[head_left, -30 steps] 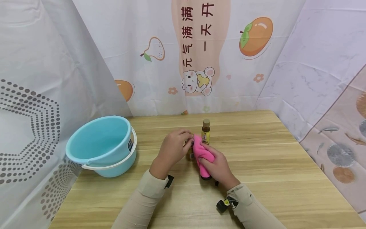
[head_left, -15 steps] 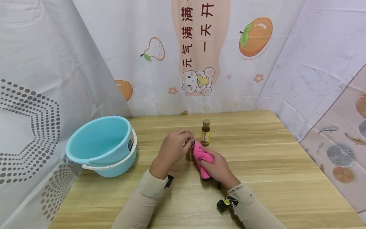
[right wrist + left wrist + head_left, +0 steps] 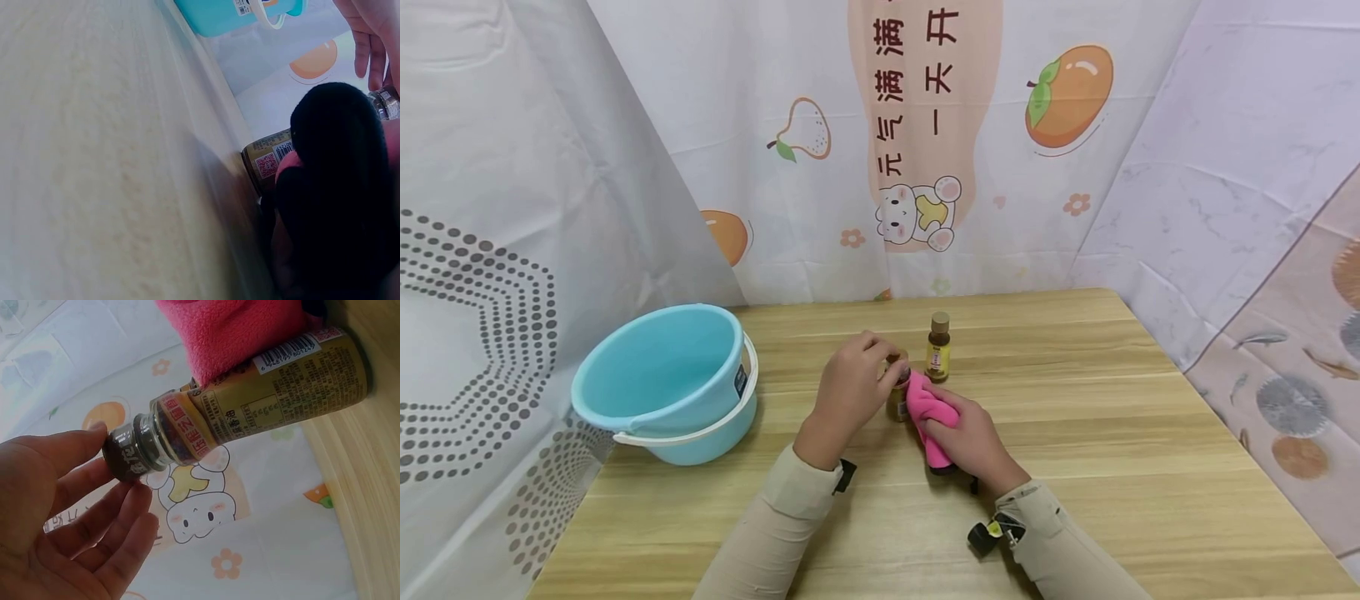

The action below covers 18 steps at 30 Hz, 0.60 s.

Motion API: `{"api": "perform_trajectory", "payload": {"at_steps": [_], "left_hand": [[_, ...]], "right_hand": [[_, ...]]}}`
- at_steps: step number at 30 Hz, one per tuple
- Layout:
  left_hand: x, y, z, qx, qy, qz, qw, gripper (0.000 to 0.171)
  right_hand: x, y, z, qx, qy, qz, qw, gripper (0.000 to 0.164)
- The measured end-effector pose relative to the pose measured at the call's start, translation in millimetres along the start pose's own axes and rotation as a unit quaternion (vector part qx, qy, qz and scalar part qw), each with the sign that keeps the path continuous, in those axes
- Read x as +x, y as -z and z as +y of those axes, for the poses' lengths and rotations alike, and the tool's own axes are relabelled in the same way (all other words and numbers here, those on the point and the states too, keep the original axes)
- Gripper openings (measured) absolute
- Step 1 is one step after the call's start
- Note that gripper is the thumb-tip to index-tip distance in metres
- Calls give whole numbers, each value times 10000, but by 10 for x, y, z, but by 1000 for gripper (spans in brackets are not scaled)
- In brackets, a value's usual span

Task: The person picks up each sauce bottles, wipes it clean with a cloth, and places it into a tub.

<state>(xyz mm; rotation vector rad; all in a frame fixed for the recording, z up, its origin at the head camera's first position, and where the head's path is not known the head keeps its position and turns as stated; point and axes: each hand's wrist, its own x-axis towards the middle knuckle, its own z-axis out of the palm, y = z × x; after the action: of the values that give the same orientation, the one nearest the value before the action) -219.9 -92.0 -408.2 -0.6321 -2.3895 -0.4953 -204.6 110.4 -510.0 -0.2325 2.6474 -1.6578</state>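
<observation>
A small glass bottle (image 3: 898, 404) with a yellow-brown printed label stands on the table before me. My left hand (image 3: 855, 383) pinches its dark cap (image 3: 128, 453) between thumb and fingertips, while the other fingers stay loosely bent below. In my right hand (image 3: 973, 437) is a fuzzy pink cloth (image 3: 934, 417), gripped against the bottle's right side. The cloth's lower end is black, and a dark fuzzy piece (image 3: 337, 162) fills much of the right wrist view, covering part of the bottle. Just behind, a second bottle (image 3: 937, 357) stands upright, untouched.
A light-blue bucket (image 3: 658, 375) with a white handle (image 3: 700, 435) stands at the table's left side. The wooden table (image 3: 1112, 467) extends to the right of my hands. A printed curtain (image 3: 820, 208) hangs behind its back edge.
The cloth and my right hand have shifted slightly down and away from the second bottle, showing more of it. My left fingers have moved a little at the cap.
</observation>
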Motion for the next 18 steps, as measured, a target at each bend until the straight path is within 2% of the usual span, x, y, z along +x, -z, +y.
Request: {"api": "perform_trajectory", "payload": {"at_steps": [7, 18], "left_hand": [[-3, -1, -2, 23, -30, -168, 9999, 11], [6, -9, -27, 37, -307, -188, 9993, 11]], "right_hand": [[-12, -7, -23, 114, 79, 113, 9998, 53], [-36, -8, -53, 762, 849, 436, 9925, 58]]}}
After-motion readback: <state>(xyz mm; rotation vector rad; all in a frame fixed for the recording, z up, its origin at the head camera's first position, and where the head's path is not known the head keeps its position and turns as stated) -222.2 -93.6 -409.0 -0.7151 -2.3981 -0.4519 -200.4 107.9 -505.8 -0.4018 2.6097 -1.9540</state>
